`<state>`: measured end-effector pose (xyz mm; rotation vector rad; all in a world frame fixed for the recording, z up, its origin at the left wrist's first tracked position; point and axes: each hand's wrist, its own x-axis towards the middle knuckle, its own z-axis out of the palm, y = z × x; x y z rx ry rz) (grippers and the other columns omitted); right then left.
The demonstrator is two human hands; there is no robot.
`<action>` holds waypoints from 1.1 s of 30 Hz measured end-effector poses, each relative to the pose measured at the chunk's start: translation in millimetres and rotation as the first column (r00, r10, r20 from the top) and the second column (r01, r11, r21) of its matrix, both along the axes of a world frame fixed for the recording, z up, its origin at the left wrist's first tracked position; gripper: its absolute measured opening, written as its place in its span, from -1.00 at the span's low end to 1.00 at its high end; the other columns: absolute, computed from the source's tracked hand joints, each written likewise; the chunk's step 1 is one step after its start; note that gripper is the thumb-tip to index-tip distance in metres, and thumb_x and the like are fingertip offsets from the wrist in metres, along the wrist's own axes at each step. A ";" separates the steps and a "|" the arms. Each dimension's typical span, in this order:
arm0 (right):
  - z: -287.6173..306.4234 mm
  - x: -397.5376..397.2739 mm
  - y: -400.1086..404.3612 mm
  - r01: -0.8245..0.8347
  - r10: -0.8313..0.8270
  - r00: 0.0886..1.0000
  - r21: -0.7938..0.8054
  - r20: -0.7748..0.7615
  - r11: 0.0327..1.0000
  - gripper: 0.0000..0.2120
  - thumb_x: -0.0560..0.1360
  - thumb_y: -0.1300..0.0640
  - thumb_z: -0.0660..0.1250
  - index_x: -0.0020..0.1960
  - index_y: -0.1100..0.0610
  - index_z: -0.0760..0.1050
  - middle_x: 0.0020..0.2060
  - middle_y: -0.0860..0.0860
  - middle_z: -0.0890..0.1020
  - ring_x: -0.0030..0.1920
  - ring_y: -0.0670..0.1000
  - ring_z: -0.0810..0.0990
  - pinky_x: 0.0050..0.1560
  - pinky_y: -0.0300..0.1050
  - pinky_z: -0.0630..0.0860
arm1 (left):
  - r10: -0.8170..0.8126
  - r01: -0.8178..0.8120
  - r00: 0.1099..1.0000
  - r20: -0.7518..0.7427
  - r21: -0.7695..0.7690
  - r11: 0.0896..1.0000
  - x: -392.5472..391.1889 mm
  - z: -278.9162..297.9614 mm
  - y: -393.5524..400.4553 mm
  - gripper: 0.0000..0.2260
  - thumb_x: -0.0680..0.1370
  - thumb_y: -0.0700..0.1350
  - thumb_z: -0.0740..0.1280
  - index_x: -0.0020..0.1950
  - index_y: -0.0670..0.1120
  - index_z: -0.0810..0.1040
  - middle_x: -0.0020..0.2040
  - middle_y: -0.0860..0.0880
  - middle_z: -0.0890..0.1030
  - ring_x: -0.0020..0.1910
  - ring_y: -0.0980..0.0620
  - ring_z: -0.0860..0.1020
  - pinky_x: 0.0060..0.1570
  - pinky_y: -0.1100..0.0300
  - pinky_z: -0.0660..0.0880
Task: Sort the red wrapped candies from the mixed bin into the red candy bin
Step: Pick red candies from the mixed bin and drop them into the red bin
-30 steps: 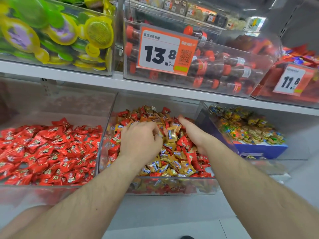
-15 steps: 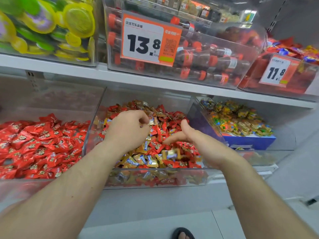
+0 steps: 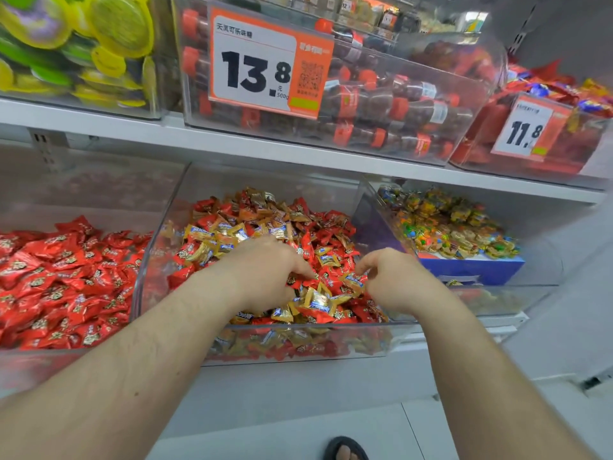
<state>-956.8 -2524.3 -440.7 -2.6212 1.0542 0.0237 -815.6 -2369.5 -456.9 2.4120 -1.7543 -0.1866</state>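
The red bin (image 3: 66,355) sits at left, full of red candies (image 3: 59,280). Beside it, the mixed bin (image 3: 265,346) holds both hands: the left hand (image 3: 265,273) pinches a red one; the right hand (image 3: 391,280) pinches a gold candy (image 3: 353,281).

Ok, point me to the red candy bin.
In the head view, the red candy bin sits on the lower shelf at left, directly beside the mixed bin.

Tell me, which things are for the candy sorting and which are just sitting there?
For the job: mixed bin, red wrapped candies, red candy bin, left hand, right hand.
Just there: cola bottles, 13.8 price tag, yellow-green sweets, colourful candies.
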 end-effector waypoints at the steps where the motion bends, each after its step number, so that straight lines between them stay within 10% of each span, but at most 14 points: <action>1: -2.8 1.4 0.5 -0.010 0.010 0.998 -0.003 -0.059 1.000 -0.62 0.50 0.28 0.21 0.20 -0.02 0.59 0.19 0.04 0.60 0.02 0.05 0.56 -0.07 -0.19 0.43 | 0.016 -0.016 1.000 0.021 -0.004 1.000 -0.7 0.1 -1.0 -0.58 0.57 -0.10 0.31 0.39 0.24 0.44 0.31 0.17 0.52 0.29 0.02 0.35 0.27 0.07 0.35; 7: -13.6 12.0 4.6 -0.108 0.116 0.969 0.051 -0.216 0.993 -0.61 0.47 0.19 0.34 0.29 0.04 0.55 0.21 0.03 0.60 0.12 0.07 0.58 0.09 -0.10 0.57 | 0.126 -0.135 0.984 -0.128 -0.065 0.989 10.1 4.5 15.1 -0.72 0.56 -0.01 0.38 0.26 0.19 0.55 0.06 0.15 0.60 -0.15 0.24 0.51 -0.18 0.37 0.42; 13: -26.3 12.6 -2.4 -0.124 0.128 0.991 0.066 -0.047 0.990 -0.66 0.42 0.20 0.44 0.17 0.02 0.59 -0.14 -0.04 0.57 -0.19 -0.04 0.53 -0.31 -0.28 0.41 | 0.255 -0.345 0.905 -0.340 -0.238 0.908 30.5 11.3 35.2 -0.83 0.52 -0.02 0.43 0.09 0.16 0.61 0.01 0.22 0.59 -0.41 0.24 0.56 -0.41 0.38 0.42; 17: -29.5 15.0 -6.2 -0.093 0.083 0.992 0.117 0.090 0.989 -0.84 0.41 0.27 0.44 -0.09 0.04 0.62 -0.21 0.01 0.63 -0.33 -0.03 0.55 -0.36 -0.18 0.48 | 0.154 -0.539 0.666 -0.730 -0.328 0.776 33.7 11.1 33.7 -0.74 0.53 -0.32 0.36 0.02 0.05 0.62 -0.07 0.06 0.68 -0.20 -0.02 0.64 -0.06 0.01 0.64; 20: -22.2 9.1 -10.1 -0.020 -0.056 0.967 0.294 0.247 0.956 -0.87 0.46 0.33 0.41 -0.14 0.11 0.61 -0.20 0.11 0.65 -0.33 0.03 0.62 -0.19 0.02 0.64 | 0.124 -0.619 0.521 -0.845 -0.274 0.736 26.3 10.2 21.3 -0.67 0.52 -0.42 0.22 0.02 -0.03 0.61 -0.08 -0.02 0.63 -0.23 -0.02 0.53 -0.19 0.07 0.57; 23: -9.5 2.4 -11.4 0.037 -0.222 0.880 0.406 0.419 0.913 -0.82 0.50 0.37 0.33 -0.20 0.15 0.57 -0.19 0.16 0.63 -0.27 0.07 0.57 -0.30 -0.06 0.59 | 0.136 -0.580 0.584 -0.800 -0.295 0.759 14.4 15.0 6.5 -0.75 0.54 -0.32 0.21 -0.04 -0.03 0.60 -0.24 0.05 0.54 -0.37 0.09 0.41 -0.35 0.22 0.36; 26: -0.7 -2.1 -9.7 0.039 -0.297 0.811 0.461 0.504 0.887 -0.74 0.50 0.40 0.20 -0.28 0.17 0.52 -0.37 0.10 0.50 -0.34 0.03 0.43 -0.37 -0.11 0.40 | 0.236 -0.386 0.844 -0.481 -0.240 0.891 2.2 19.0 -0.1 -0.85 0.54 -0.12 0.25 -0.10 0.06 0.59 -0.33 0.17 0.50 -0.42 0.20 0.45 -0.43 0.27 0.32; 33: -15.9 3.5 -10.7 0.033 -0.096 0.940 0.192 0.326 0.981 -0.94 0.51 0.12 0.40 -0.11 0.00 0.64 -0.25 -0.04 0.60 -0.27 -0.02 0.55 -0.20 -0.14 0.55 | 0.179 -0.151 0.980 -0.090 0.253 0.956 1.7 20.2 13.9 -0.64 0.48 0.11 0.44 0.26 0.15 0.55 0.21 0.14 0.53 0.15 0.06 0.53 0.05 0.15 0.50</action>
